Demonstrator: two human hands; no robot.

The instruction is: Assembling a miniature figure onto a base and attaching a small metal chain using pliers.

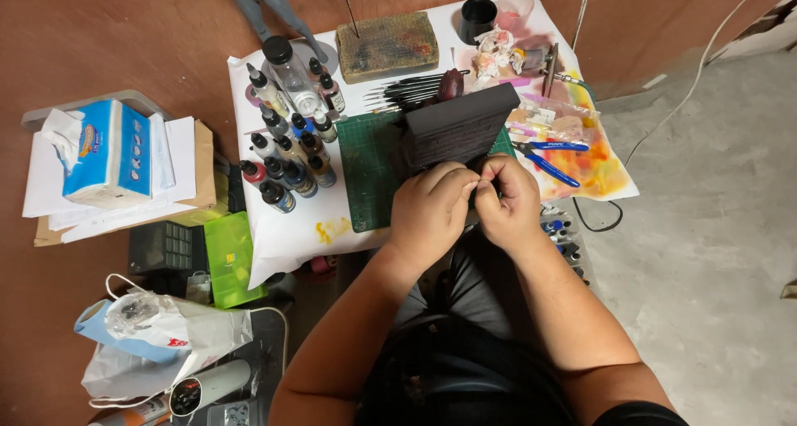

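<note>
A dark ridged model piece [455, 129], shaped like a small building wall, stands on the green cutting mat [371, 173]. Both hands meet at its near lower edge. My left hand [430, 206] has its fingers curled against the piece. My right hand [508, 200] pinches something small at the same spot; what it pinches is hidden by the fingers. Blue-handled cutters [549, 154] lie just right of the piece.
Several paint dropper bottles [287, 144] crowd the left of the white table [290, 235]. Brushes [411, 89], a stained sponge block [388, 45] and a black cup [477, 17] sit at the back. A tissue box [106, 152], green case [229, 257] and bags [166, 335] lie at left.
</note>
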